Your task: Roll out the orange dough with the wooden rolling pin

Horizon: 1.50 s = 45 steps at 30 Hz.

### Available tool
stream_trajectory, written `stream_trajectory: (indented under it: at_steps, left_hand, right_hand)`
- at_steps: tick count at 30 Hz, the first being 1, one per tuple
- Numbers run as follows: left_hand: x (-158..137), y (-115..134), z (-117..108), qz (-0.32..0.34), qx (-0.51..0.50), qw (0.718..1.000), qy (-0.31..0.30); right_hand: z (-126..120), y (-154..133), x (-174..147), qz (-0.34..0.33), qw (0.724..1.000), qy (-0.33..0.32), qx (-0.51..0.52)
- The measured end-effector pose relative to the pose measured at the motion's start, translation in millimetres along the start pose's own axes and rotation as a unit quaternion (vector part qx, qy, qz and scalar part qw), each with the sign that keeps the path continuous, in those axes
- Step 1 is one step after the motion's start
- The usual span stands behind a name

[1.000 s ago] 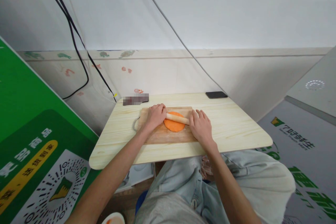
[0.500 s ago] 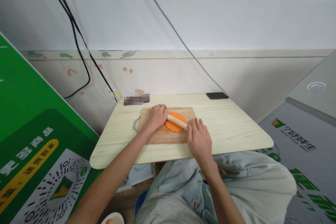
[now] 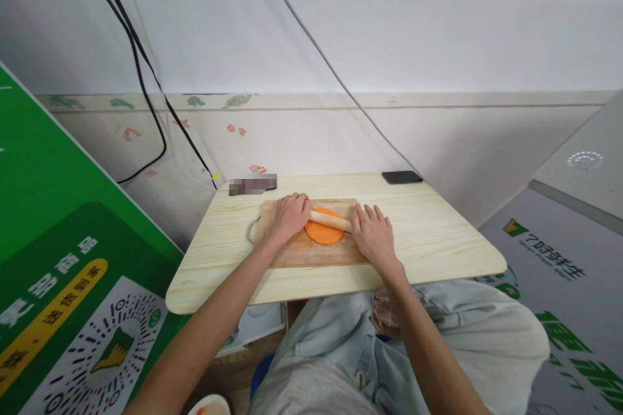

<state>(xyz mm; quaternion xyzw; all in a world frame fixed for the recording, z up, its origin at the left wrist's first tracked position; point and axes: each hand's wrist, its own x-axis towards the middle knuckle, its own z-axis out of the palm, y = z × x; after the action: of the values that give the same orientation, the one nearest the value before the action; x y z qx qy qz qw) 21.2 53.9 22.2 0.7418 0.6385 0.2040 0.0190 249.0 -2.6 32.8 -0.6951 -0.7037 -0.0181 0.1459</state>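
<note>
Gripping the rolling pin at its 2 ends, the left hand and right hand are holding it across orange dough

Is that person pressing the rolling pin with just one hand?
No, the left hand covers one end of the rolling pin and the right hand the other, with orange dough beneath it.
</note>
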Motion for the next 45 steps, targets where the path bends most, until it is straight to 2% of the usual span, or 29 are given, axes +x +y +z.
stream_trajectory:
  at_steps: [6, 10, 17, 30, 35, 45]
  left_hand:
    - [0, -1, -1, 0.005, 0.002, 1.000, -0.003]
    - [0, -1, -1, 0.005, 0.001, 1.000, -0.001]
    - [-2, 1, -3, 0.009, 0.003, 1.000, 0.000]
    - [-3, 4, -5, 0.007, 0.008, 1.000, -0.007]
    - [-2, 5, -6, 0.005, 0.017, 1.000, -0.012]
    - [-1, 6, -6, -0.003, 0.021, 1.000, -0.007]
  right_hand:
    - [0, 6, 33, 0.010, 1.000, -0.028, -0.008]
    - [-1, 7, 42, 0.012, 0.999, -0.051, -0.009]
    - [-1, 5, 17, 0.000, 0.999, -0.018, -0.030]
    - [-3, -5, -18, 0.036, 0.999, 0.003, -0.014]
    - [-5, -3, -3, 0.031, 0.999, -0.005, -0.026]
    - [-10, 1, 38, 0.037, 0.997, -0.064, -0.035]
